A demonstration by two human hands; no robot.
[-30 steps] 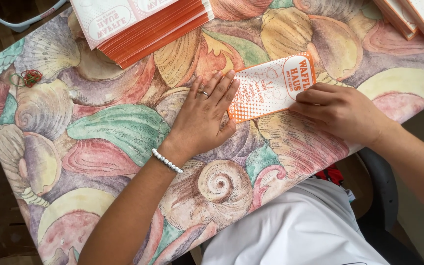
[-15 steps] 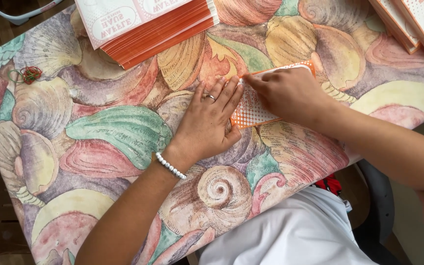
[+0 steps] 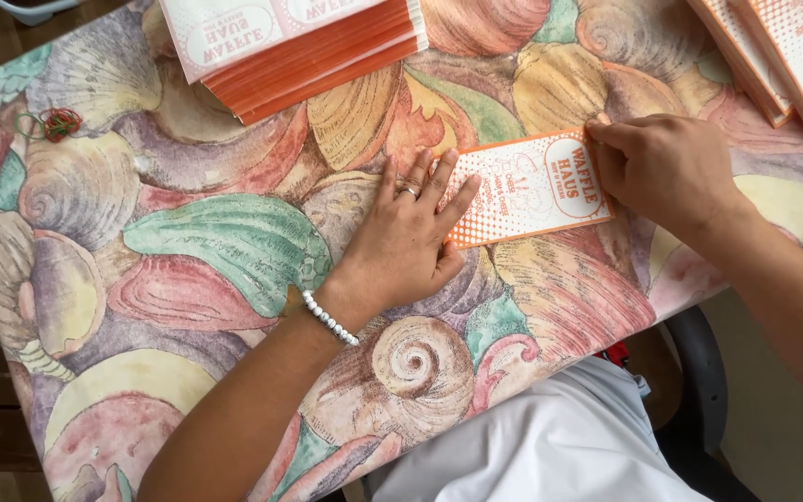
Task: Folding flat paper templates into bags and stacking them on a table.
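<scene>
Paper sleeve [image 3: 527,189], orange and white, lies flat below the orange stack [image 3: 304,46]. Your left hand [image 3: 411,242] presses its near end, fingers spread; your right hand [image 3: 666,172] pinches its far edge. You're mid-flattening; next, crease it firmly.

Flat on the surface [image 3: 234,242] lies an orange-and-white paper sleeve [image 3: 530,189], slightly tilted, printed face up, dotted pattern across it. One short end sits under fingertips, the other pinned at its far corner.
</scene>
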